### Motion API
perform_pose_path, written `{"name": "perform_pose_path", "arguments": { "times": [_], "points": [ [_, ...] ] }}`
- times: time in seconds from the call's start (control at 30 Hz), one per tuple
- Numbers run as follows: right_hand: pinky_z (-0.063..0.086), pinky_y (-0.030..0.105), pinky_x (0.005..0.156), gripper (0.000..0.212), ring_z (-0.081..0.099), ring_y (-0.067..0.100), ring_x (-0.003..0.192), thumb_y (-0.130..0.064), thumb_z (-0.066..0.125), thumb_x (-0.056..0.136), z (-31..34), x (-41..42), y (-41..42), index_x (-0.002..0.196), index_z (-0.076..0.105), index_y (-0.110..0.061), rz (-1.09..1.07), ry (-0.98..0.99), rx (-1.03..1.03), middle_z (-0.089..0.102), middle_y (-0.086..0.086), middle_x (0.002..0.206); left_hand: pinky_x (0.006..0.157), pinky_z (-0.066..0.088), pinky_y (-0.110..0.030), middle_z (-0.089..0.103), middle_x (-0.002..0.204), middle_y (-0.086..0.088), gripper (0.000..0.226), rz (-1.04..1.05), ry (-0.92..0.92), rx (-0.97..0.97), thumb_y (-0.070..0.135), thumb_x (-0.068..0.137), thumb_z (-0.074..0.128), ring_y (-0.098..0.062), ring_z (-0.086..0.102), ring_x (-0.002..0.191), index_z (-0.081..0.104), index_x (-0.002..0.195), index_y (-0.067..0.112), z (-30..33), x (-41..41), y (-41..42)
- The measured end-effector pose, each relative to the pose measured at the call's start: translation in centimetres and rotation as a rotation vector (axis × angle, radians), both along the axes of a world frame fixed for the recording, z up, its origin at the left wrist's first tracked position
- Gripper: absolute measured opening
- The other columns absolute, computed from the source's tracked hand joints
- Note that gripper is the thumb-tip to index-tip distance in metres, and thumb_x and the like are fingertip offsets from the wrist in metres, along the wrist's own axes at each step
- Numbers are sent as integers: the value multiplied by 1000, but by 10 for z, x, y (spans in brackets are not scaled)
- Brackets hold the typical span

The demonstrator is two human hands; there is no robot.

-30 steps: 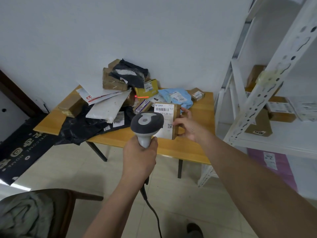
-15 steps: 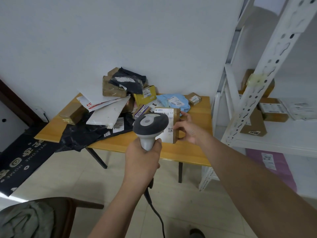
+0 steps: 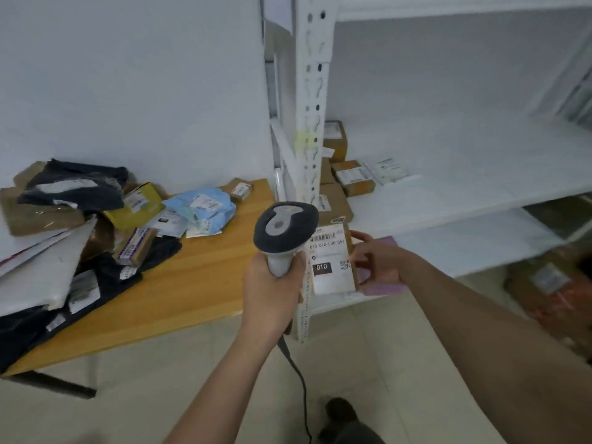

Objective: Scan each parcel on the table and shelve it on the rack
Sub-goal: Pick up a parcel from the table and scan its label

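Note:
My left hand (image 3: pixel 272 293) grips the handle of a grey and white barcode scanner (image 3: pixel 285 232), whose head points away from me. Just to its right, my right hand (image 3: pixel 379 262) holds a small brown box parcel (image 3: pixel 331 261) by its right side, off the table and in front of the white rack (image 3: pixel 312 123). The parcel's white label with a barcode and "010" faces me. On the wooden table (image 3: pixel 205 277) at the left lies a heap of parcels: black bags (image 3: pixel 77 187), a yellow box (image 3: pixel 137 203), a blue bag (image 3: pixel 205 208), white mailers (image 3: pixel 35 277).
Several brown boxes (image 3: pixel 352 177) sit at the left end of the rack's middle shelf (image 3: pixel 464 190); the shelf stretches white to the right. A lower shelf holds a pink parcel (image 3: pixel 381 286) and a blurred box (image 3: pixel 551 283). The scanner cable (image 3: pixel 299 379) hangs toward the tiled floor.
The parcel has left the table and moved right, in front of the rack, held in my right hand. My view has swung right toward the shelves. The scanner stays gripped in my left hand.

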State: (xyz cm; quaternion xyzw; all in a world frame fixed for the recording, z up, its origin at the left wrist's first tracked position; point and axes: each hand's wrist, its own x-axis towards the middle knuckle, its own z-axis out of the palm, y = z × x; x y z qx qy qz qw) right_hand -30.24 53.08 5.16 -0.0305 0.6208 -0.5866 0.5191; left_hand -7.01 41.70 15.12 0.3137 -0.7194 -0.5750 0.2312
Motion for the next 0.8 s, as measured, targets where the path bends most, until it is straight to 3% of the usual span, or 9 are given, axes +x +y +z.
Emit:
{"name": "perform_pose_path", "arguments": {
  "times": [0.1,0.2,0.3,0.37,0.5,0.6,0.7,0.8],
  "points": [
    [48,63,87,63,57,28,113,-3,68,79,-9,-42,33,128,45,-35,-237,9,37,63,7,117,38,36,-16,51,49,-7,36,-59,-7,3,17,96,59,-7,44,35,53,63,3,-1,-32,22],
    [53,60,77,85,65,28,103,-26,81,60,-20,-85,46,135,43,-27,-356,82,106,68,9,111,38,36,-16,50,51,-9,30,-86,-20,23,15,96,60,-7,43,35,54,70,1,-5,-64,37],
    [54,55,64,67,60,24,102,-28,73,73,-28,-123,50,133,44,-21,-413,115,132,65,7,111,38,37,-17,50,50,-6,28,-71,-39,18,16,96,60,-7,44,35,55,73,0,-12,-104,46],
    [54,52,61,63,61,24,103,-29,72,76,-32,-149,49,132,45,-21,-383,113,132,66,7,110,39,39,-17,51,52,-5,26,-37,-39,40,15,95,61,-7,45,38,56,75,0,-18,-134,53],
    [54,50,64,76,63,25,94,-38,72,66,-53,-202,43,134,46,-18,-266,146,178,67,7,99,41,39,-19,53,49,-3,29,31,-79,38,17,94,62,-9,48,38,56,69,5,-32,-194,67],
    [56,45,66,56,63,23,95,-38,66,78,-56,-226,33,129,52,-18,-149,146,209,68,8,107,44,39,-22,54,47,0,32,87,-123,40,22,94,63,-10,50,38,56,67,8,-40,-228,73],
    [55,48,85,38,61,20,103,-44,52,93,-62,-241,18,124,57,-21,-91,175,228,65,4,119,46,42,-25,54,47,-1,31,133,-146,51,22,94,62,-12,52,39,56,67,7,-45,-247,78],
    [54,44,89,67,50,21,117,-61,55,88,-65,-248,4,144,32,-33,-36,249,235,43,-6,136,42,41,-18,54,52,-9,31,185,-157,57,18,95,61,-10,49,39,55,70,1,-48,-257,82]
  ]
}}
